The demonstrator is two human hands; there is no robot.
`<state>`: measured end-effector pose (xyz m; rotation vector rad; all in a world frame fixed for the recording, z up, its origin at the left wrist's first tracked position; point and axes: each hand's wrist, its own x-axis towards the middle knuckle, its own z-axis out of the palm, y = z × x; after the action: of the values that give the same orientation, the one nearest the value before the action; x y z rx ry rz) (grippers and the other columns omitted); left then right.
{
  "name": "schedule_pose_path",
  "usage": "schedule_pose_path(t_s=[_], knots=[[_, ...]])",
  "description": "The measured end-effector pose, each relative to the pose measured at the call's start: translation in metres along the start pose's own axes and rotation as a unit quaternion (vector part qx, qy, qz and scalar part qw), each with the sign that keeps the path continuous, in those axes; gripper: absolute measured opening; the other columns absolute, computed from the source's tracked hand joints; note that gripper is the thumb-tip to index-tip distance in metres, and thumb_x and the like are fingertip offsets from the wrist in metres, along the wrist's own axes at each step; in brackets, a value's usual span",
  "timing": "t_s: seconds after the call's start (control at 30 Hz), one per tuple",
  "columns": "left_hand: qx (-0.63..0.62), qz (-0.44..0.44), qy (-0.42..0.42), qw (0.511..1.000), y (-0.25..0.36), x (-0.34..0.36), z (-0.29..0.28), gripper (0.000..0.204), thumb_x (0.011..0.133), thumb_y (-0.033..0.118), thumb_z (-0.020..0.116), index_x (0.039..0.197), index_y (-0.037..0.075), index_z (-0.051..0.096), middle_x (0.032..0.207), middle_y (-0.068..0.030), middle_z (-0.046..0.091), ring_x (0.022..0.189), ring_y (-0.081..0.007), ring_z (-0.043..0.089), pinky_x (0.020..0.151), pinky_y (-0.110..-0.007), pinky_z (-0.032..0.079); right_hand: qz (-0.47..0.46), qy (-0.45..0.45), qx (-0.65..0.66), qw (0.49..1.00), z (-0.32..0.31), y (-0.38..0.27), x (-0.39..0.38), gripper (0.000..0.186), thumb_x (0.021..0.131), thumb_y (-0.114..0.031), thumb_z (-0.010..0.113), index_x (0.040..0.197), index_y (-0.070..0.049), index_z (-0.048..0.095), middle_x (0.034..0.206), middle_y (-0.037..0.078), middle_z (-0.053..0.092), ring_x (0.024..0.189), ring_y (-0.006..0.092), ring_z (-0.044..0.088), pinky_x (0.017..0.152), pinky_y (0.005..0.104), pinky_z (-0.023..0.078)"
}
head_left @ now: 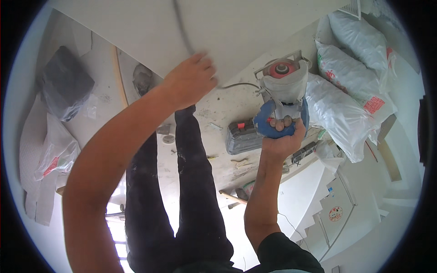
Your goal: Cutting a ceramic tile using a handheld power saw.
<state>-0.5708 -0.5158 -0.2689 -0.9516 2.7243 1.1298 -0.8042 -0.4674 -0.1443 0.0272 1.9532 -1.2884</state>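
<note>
Head view shows me mid-cut, I judge: my right hand [283, 136] is wrapped tight around the blue handle of the handheld cutter [283, 93], its red blade disc at the edge of the large white board [236, 32], while my left hand [191, 79] presses flat, fingers together, on that board beside the dark power cord [182, 27]. The next push likely calls for steady pressure and keeping the cord clear of the blade. White filled sacks [350, 91] crowd the right, a grey tool case [243, 136] lies just below the cutter, and a black bag [66, 84] sits well left.
</note>
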Motion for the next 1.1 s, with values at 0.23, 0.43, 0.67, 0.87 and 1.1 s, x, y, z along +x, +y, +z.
schedule_pose_path(t_s=[0.23,0.43,0.67,0.87,1.1], knots=[[0.047,0.017,-0.224,0.973,0.000,-0.124,-0.014,0.018,0.081,0.015,0.063,0.096,0.012,0.071,0.096,-0.0045,0.065,0.110,-0.0206,0.058,0.110,-0.041,0.035,0.023,-0.005,0.055,0.998,0.011,0.012,-0.034,0.016,0.094,-0.026,0.051,0.084,-0.015,0.046,0.071,-0.001,0.045,0.057,0.0130,0.041,0.061,0.0339,0.042],[-0.168,-0.147,0.095,0.970,0.037,-0.111,0.018,0.023,0.080,0.013,0.067,0.102,0.006,0.068,0.110,-0.0116,0.065,0.108,-0.0278,0.059,0.099,-0.046,0.044,0.012,0.008,0.090,0.996,0.011,0.033,-0.043,0.017,0.094,-0.026,0.050,0.083,-0.014,0.048,0.071,-0.001,0.046,0.057,0.0126,0.043,0.058,0.0323,0.043],[-0.594,-0.292,0.150,0.735,0.153,-0.006,0.007,0.049,0.095,0.033,0.061,0.125,-0.005,0.056,0.117,-0.0195,0.064,0.106,-0.0310,0.062,0.094,-0.034,0.047,0.000,-0.015,0.100,0.995,0.007,0.045,-0.029,0.018,0.095,-0.025,0.049,0.087,-0.009,0.049,0.072,0.001,0.045,0.060,0.0135,0.044,0.061,0.0312,0.042],[-0.761,-0.427,0.119,0.473,0.165,0.055,0.031,0.055,0.090,0.039,0.062,0.117,-0.009,0.058,0.101,-0.0228,0.067,0.097,-0.0289,0.066,0.086,-0.036,0.050,0.016,-0.020,0.094,0.995,0.000,0.043,-0.011,0.020,0.096,-0.027,0.046,0.088,-0.010,0.048,0.074,0.000,0.047,0.060,0.0133,0.046,0.060,0.0305,0.044],[-0.784,-0.451,0.132,0.407,0.172,0.083,0.048,0.040,0.090,0.033,0.061,0.098,-0.006,0.066,0.082,-0.0151,0.068,0.079,-0.0229,0.063,0.074,-0.037,0.049,0.012,-0.047,0.083,0.995,-0.006,0.038,0.005,0.019,0.096,-0.026,0.047,0.087,-0.009,0.047,0.074,0.001,0.047,0.060,0.0146,0.047,0.061,0.0330,0.045]])
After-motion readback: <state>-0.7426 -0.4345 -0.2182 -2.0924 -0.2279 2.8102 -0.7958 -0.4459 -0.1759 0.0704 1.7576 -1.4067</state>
